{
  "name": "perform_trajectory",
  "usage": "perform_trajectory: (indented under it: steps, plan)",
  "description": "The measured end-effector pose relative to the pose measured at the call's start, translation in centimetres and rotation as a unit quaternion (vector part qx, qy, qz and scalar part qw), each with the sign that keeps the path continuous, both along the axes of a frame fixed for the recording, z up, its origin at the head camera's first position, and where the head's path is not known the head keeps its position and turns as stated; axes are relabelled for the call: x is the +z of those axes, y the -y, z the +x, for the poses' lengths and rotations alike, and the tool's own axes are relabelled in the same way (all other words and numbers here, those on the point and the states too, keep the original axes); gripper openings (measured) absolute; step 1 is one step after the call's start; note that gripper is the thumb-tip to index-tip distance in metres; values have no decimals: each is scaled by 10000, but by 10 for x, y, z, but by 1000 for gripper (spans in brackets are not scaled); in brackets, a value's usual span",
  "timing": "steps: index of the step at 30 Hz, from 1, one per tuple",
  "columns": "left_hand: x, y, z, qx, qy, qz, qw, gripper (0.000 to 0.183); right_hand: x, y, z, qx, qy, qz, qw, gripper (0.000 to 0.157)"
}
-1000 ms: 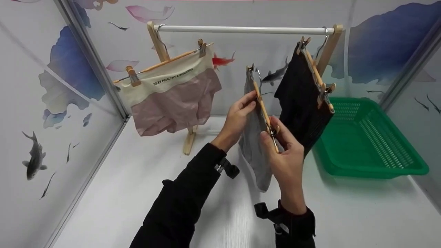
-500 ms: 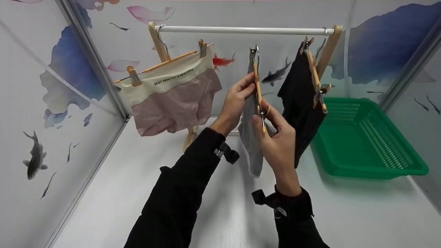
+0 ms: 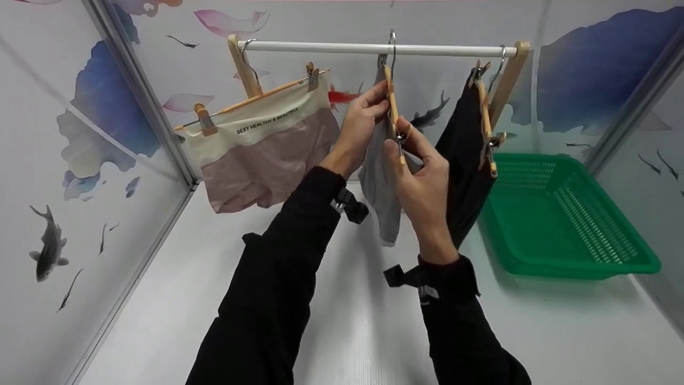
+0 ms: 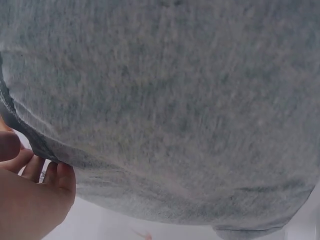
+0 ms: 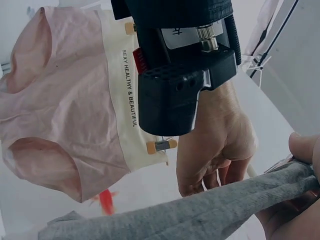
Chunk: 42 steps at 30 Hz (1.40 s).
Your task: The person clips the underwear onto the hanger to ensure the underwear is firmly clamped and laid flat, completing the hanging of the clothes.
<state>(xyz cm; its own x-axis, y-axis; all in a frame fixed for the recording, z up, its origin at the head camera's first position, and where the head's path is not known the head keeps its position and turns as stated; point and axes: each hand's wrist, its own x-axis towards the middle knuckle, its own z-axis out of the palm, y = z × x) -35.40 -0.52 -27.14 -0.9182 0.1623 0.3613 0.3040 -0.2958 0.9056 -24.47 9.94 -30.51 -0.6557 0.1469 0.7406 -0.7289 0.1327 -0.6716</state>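
Observation:
A wooden clip hanger (image 3: pixel 393 101) bears a pair of grey underpants (image 3: pixel 380 182), seen nearly edge-on in the head view. Its metal hook (image 3: pixel 393 38) overlaps the white rail (image 3: pixel 320 48), with the top rising above it. My left hand (image 3: pixel 357 125) holds the hanger by its upper part, fingertips at the wooden bar. Lower down, my right hand (image 3: pixel 425 184) pinches the near end beside the clip, thumb on one side and fingers on the other. Grey cloth (image 4: pixel 175 110) fills most of the left wrist view. The right wrist view shows the waistband between the right thumb (image 5: pixel 305 147) and fingers.
Pink underpants (image 3: pixel 267 160) with a cream waistband hang from a clip hanger on the rail's left. Black underpants (image 3: pixel 465 155) hang at the right, close beside my right hand. A green basket (image 3: pixel 561 224) stands at the right on the white table (image 3: pixel 363 331).
Both hands have raised the hanger with the grey underpants up and away from me, bringing its hook from below the rail up to it. The black underpants have swung slightly.

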Motion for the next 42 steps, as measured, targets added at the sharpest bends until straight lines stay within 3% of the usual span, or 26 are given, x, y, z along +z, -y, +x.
perform_trajectory:
  steps: [4,15,28,34,42]
  plan:
    - [-2,5,-7,105,40,-51,9999,45,10,6,5,-10,97,71,9999,38]
    - [-16,12,-24,372,376,-145,9985,47,0,13,-8,387,680,-166,9968,42]
    - [-17,14,-23,392,325,-144,9986,46,3,12,-7,371,752,-74,9965,42]
    - [-21,16,-18,327,217,-252,9989,44,-2,9,-6,646,706,-48,9954,46]
    - [-27,22,-11,326,-127,-359,9987,43,-28,-5,-20,983,596,297,9929,56]
